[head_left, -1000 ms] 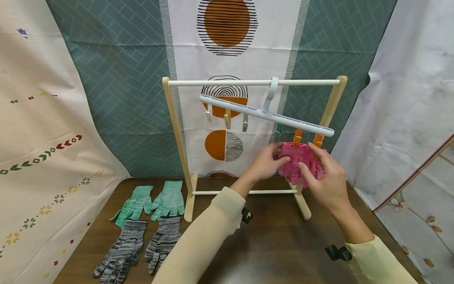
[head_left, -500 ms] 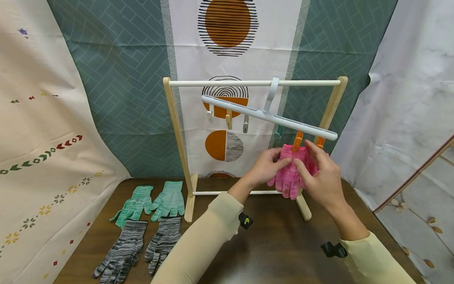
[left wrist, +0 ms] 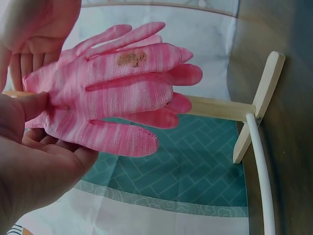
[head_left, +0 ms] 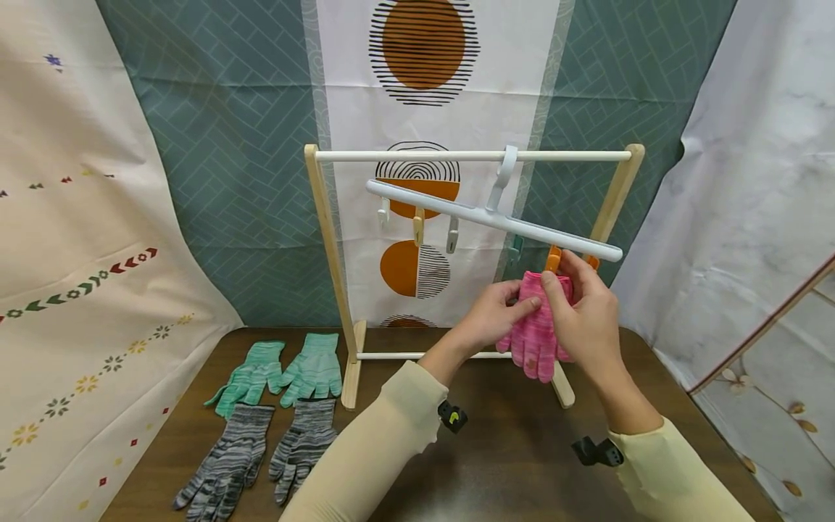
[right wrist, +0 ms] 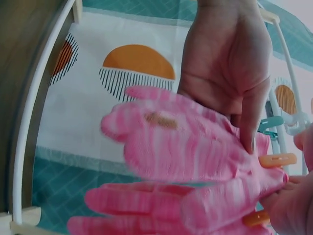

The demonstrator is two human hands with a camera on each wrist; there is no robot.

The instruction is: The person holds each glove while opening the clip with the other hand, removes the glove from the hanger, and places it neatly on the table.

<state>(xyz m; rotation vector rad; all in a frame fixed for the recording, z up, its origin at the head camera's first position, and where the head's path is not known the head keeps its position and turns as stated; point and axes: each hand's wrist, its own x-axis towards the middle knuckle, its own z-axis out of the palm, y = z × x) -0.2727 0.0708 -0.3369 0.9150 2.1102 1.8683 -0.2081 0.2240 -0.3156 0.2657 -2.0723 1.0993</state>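
Observation:
A pair of pink striped knit gloves [head_left: 531, 348] hangs fingers down from orange clips [head_left: 553, 259] at the right end of a pale hanger [head_left: 457, 210]. My left hand [head_left: 493, 315] pinches the front glove below its cuff, thumb in front and fingers behind, as the left wrist view shows. With thumb and fingers curled at that glove's cuff, my right hand [head_left: 587, 312] grips it right by the orange clip and partly covers the second glove. A brown mark [left wrist: 132, 59] shows on one glove finger. The hanger tilts down to the right.
A wooden rack [head_left: 326, 239] with white rods carries the hanger. White, yellow, grey and green clips [head_left: 515, 250] hang on it with nothing in them. Green gloves [head_left: 313, 368] and grey striped gloves [head_left: 228, 457] lie on the brown table [head_left: 496, 464] at left.
The front pink glove has been drawn down and spread out more fully. My right hand has moved left and up, its thumb now at the front glove's cuff near the clip.

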